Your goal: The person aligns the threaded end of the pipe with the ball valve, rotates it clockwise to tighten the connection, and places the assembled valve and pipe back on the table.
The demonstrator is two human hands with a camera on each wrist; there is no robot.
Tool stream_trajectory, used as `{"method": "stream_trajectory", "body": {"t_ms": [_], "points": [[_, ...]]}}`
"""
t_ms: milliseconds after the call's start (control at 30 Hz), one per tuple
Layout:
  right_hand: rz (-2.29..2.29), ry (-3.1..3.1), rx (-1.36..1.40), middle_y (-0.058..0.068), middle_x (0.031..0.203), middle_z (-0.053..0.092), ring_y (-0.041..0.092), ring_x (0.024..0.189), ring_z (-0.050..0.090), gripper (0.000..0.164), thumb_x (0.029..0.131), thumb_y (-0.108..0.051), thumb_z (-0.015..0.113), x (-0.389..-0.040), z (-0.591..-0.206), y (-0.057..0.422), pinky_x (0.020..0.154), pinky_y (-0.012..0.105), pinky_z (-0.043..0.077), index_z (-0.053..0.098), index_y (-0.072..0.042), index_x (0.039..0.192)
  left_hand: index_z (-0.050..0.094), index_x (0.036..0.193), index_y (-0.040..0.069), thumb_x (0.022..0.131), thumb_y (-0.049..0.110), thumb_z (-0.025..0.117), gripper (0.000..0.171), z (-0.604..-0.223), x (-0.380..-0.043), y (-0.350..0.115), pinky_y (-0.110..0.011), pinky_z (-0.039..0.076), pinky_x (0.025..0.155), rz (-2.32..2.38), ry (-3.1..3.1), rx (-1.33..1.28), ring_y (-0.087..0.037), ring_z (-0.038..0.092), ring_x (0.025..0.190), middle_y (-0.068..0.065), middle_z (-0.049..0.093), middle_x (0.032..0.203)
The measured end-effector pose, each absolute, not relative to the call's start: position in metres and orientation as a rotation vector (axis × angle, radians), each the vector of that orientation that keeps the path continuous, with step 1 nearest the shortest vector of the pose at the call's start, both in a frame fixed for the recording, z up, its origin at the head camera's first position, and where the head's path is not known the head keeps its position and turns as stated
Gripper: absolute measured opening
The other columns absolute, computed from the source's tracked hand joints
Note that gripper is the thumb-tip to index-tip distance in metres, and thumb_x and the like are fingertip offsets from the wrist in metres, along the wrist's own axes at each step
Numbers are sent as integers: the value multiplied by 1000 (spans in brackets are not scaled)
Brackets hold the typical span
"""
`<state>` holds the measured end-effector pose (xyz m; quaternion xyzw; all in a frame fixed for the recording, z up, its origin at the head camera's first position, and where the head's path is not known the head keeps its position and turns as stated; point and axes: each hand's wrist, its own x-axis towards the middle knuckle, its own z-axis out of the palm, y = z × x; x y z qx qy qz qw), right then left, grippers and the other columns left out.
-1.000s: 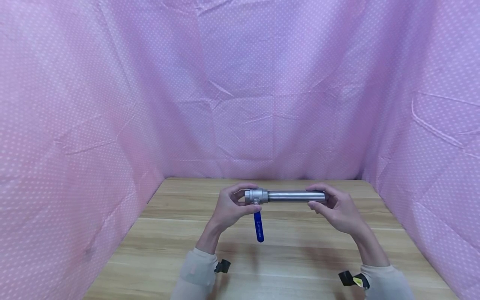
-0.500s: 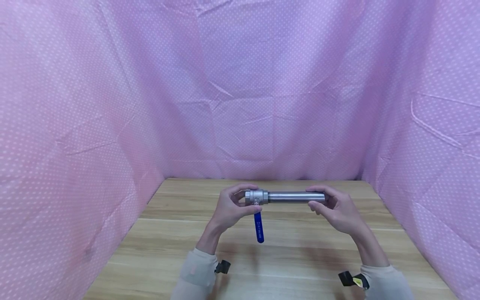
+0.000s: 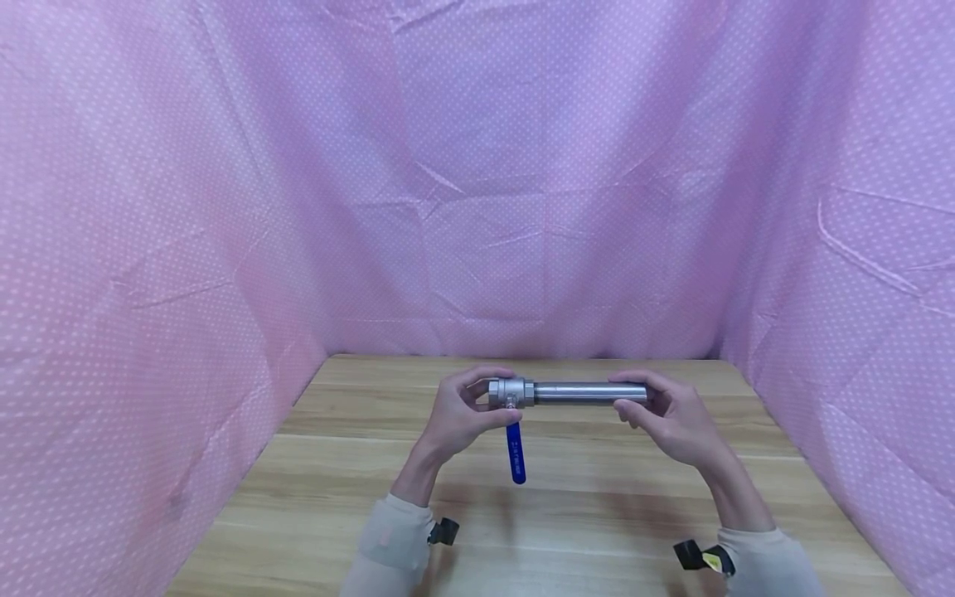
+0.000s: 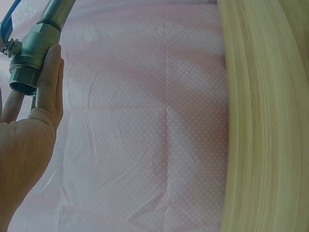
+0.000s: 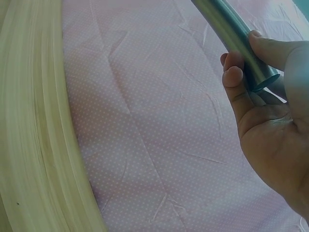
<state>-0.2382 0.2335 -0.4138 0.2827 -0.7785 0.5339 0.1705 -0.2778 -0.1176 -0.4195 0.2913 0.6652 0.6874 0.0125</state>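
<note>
A steel ball valve (image 3: 512,391) with a blue lever handle (image 3: 516,454) is held level above the table by my left hand (image 3: 462,414), thumb near the lever's base and fingers on the far side. From the valve's right end runs a straight steel pipe (image 3: 578,392); threads show at the joint in the left wrist view, where the valve's hexagonal open end (image 4: 24,79) faces the palm. My right hand (image 3: 671,419) grips the pipe's other end between thumb and fingers. In the right wrist view the pipe's open end (image 5: 263,83) points toward the palm.
The wood-grain table (image 3: 358,531) lies beneath both hands. Pink dotted cloth (image 3: 477,207) hangs at the back and on both sides. Black camera mounts (image 3: 443,531) sit on the wrists over pale sleeves (image 3: 395,535).
Both hands keep their hold with almost no movement. The valve and pipe stay in nearly the same place.
</note>
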Motion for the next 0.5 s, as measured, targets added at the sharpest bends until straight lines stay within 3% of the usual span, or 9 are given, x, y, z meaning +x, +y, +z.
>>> {"method": "stream_trajectory", "body": {"t_ms": [500], "points": [[1531,-2218,767,-7,90,76,2,73,71,36,98,12,78,-241,-417,236,60,23,63,73,4,132,72,142,3,86,1,93,60,-423,-276,-115,-37,72,100,2132,2092,881,-20,77,122,-21,69,144]]}}
